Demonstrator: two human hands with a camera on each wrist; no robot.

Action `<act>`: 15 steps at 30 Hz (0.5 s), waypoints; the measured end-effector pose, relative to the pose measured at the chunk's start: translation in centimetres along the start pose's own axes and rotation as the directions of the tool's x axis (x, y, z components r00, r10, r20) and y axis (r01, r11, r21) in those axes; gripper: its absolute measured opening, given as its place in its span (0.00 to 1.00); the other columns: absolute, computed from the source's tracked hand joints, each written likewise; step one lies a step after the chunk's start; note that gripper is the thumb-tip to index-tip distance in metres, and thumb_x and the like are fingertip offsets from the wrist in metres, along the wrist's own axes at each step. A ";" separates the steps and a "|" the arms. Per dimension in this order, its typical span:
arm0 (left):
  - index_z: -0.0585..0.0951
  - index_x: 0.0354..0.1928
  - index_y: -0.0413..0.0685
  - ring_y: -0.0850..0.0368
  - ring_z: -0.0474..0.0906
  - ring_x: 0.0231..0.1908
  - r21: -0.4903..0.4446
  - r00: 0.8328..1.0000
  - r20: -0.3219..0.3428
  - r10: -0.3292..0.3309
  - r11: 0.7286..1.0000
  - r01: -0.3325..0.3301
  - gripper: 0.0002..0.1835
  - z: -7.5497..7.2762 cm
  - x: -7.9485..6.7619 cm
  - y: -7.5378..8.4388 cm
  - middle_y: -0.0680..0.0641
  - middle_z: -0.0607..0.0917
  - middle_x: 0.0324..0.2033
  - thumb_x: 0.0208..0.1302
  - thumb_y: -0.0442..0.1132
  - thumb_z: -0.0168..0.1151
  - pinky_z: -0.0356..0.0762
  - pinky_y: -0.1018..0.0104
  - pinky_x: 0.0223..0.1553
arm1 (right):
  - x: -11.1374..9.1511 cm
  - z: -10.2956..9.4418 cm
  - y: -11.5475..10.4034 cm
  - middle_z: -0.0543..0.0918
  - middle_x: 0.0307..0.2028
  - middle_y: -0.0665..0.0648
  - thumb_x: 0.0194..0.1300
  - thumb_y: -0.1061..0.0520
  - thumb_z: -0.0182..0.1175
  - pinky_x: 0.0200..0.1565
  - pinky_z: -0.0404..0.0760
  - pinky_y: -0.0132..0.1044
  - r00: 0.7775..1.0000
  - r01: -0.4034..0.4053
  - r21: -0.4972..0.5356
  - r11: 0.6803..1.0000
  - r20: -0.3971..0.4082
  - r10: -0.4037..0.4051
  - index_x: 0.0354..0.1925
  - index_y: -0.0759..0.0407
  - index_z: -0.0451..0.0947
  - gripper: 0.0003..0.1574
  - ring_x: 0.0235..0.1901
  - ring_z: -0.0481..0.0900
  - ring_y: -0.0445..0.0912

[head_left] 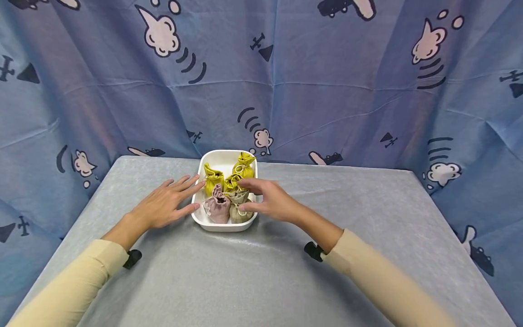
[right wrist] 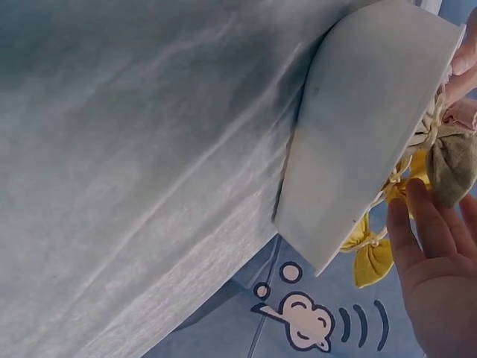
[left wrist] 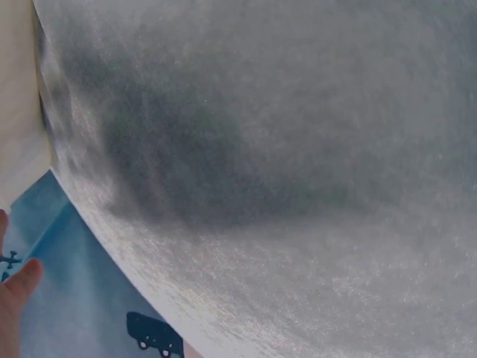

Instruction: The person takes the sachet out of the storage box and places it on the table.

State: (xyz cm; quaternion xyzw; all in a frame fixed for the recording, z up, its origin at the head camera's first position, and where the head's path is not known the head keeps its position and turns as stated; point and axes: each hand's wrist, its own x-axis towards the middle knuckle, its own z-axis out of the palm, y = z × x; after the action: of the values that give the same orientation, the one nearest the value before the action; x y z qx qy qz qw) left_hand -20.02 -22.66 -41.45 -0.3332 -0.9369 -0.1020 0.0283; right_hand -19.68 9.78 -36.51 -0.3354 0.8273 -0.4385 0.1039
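"While the right hand (head_left: 273, 200) is hanging over the right side of the white tray (head_left: 224, 228), where is the khaki pouch (head_left: 237, 216) lying?"

"It is sitting in the tray's near right part, with the pink pouch (head_left: 218, 211) standing just left of it and the yellow pouches (head_left: 213, 184) filling the far side."

"Which way is its long axis running?"

"Its body is resting at the near end and its gathered neck is rising and leaning toward the far side, so the axis is running roughly from the thumb toward the fingers (right wrist: 431, 216)."

"So is the right hand holding it?"

"The grip is standing fairly wide. The thumb is hanging over the near side and the fingers are stretching along the far side, leaving the neck between them; whether either is touching the cloth, the pictures are not showing."

"And the left hand (head_left: 169, 202)?"

"It is spreading its fingers wide at the tray's left wall, gripping nothing. The pink pouch is lying between it and the khaki one, so the right hand is standing much nearer, with the khaki pouch lying directly on its left."
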 end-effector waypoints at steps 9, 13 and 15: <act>0.61 0.77 0.55 0.40 0.55 0.73 -0.016 1.000 0.010 -0.002 1.000 0.002 0.35 -0.1 0.1 0.0 0.45 0.59 0.76 0.74 0.60 0.49 0.55 0.34 0.66 | 1.0 0.6 -0.1 0.82 0.56 0.63 0.60 0.61 0.71 0.59 0.76 0.40 0.999 0.017 -0.085 0.996 0.038 -0.014 0.60 0.68 0.76 0.31 0.56 0.80 0.52; 0.61 0.77 0.55 0.39 0.56 0.73 -0.022 1.000 0.005 -0.001 1.000 0.001 0.34 -0.1 0.0 0.0 0.44 0.59 0.75 0.74 0.60 0.49 0.56 0.35 0.66 | 1.2 1.0 0.1 0.82 0.54 0.63 0.60 0.65 0.70 0.56 0.78 0.39 0.999 -0.018 -0.072 0.997 0.047 0.021 0.58 0.68 0.78 0.27 0.55 0.81 0.52; 0.61 0.77 0.55 0.40 0.56 0.73 -0.024 1.000 0.008 -0.002 1.000 0.002 0.34 -0.1 0.0 0.1 0.44 0.59 0.75 0.75 0.60 0.49 0.56 0.35 0.66 | 1.2 1.1 0.1 0.83 0.53 0.62 0.61 0.65 0.70 0.55 0.79 0.38 0.998 -0.027 -0.076 0.997 0.047 0.031 0.56 0.67 0.79 0.25 0.53 0.82 0.52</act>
State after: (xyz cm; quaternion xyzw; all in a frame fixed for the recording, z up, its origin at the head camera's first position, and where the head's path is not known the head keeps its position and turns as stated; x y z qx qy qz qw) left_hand -20.01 -22.62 -41.35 -0.3329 -0.9361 -0.1119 0.0206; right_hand -20.12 8.29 -37.14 -0.3374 0.8452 -0.3975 0.1174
